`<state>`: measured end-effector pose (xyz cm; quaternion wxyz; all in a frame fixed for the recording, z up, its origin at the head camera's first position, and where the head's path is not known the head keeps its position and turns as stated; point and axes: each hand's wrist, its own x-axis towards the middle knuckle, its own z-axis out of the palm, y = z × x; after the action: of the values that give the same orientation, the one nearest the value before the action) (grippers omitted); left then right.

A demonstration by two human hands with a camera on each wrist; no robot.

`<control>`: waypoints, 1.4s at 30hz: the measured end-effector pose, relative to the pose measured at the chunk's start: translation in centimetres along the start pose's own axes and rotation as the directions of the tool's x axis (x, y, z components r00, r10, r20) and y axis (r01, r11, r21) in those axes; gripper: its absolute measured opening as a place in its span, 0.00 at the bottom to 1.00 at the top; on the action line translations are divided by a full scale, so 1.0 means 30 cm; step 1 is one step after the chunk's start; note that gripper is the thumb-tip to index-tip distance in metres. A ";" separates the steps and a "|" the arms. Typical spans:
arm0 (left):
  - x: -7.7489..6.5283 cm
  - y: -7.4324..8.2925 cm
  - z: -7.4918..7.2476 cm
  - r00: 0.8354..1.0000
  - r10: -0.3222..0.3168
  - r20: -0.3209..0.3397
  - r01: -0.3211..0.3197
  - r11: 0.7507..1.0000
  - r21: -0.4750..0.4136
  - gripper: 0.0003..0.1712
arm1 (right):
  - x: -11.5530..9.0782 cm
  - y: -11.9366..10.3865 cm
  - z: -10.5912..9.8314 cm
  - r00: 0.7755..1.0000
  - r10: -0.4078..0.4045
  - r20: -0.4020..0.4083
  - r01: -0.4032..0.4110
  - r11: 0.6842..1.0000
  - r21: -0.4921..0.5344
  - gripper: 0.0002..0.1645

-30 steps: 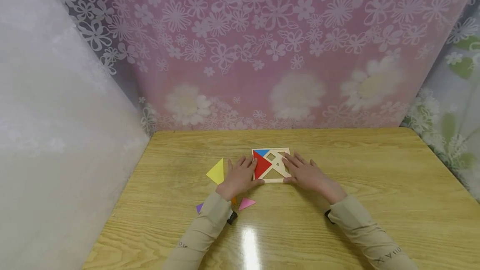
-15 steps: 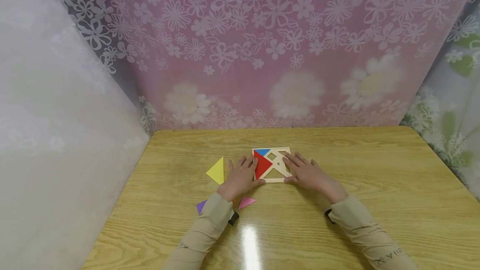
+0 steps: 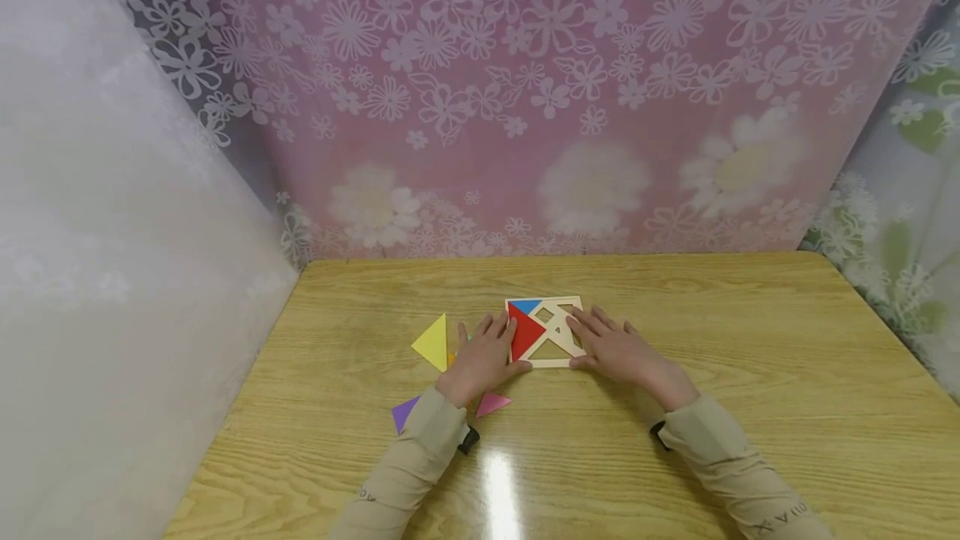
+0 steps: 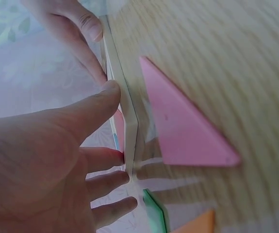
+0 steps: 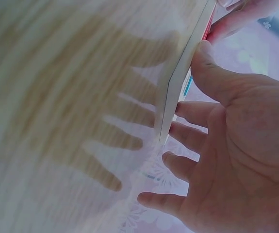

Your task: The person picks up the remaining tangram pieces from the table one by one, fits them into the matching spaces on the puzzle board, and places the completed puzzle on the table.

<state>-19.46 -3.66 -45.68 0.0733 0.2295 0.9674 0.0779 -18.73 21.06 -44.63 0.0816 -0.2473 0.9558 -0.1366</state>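
A wooden tangram board [image 3: 551, 363] lies flat on the table with a red triangle [image 3: 525, 330] and a blue piece [image 3: 528, 306] in it; other cut-outs show bare. My left hand [image 3: 480, 363] touches its left side, fingers extended at the edge and thumb at the near corner. On the opposite side, my right hand [image 3: 622, 352] rests its spread fingers against the right edge, thumb at the near right corner. Close to my left wrist lie a pink triangle [image 4: 183, 121], a green piece [image 4: 154, 211] and an orange piece [image 4: 197, 224], the last two mostly covered in the head view.
Left of the left hand is a yellow triangle [image 3: 432, 343]. A purple piece [image 3: 403, 413] sits partly behind the left sleeve. Floral curtains [image 3: 480, 107] rise behind the wooden table [image 3: 750, 315], and a pale sheet [image 3: 135, 273] borders its left side.
The board and both hands have shifted very slightly to the right. More of the purple piece shows beside the left sleeve. The loose pieces lie where they were.
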 end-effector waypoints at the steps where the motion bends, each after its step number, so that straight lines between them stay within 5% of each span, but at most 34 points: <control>1: 0.000 0.000 -0.001 1.000 0.001 -0.002 -0.001 1.000 0.002 0.46 | 0.000 -0.001 0.000 1.000 -0.001 -0.004 0.001 1.000 0.001 0.43; 42: -0.049 0.021 0.012 0.999 0.042 -0.015 -0.042 0.999 0.012 0.46 | -0.058 -0.008 0.025 1.000 0.006 -0.030 -0.007 0.999 -0.039 0.44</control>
<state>-17.82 -3.72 -45.76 0.0631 0.2495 0.9634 0.0754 -16.94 21.55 -45.10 0.0630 -0.2437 0.9602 -0.1212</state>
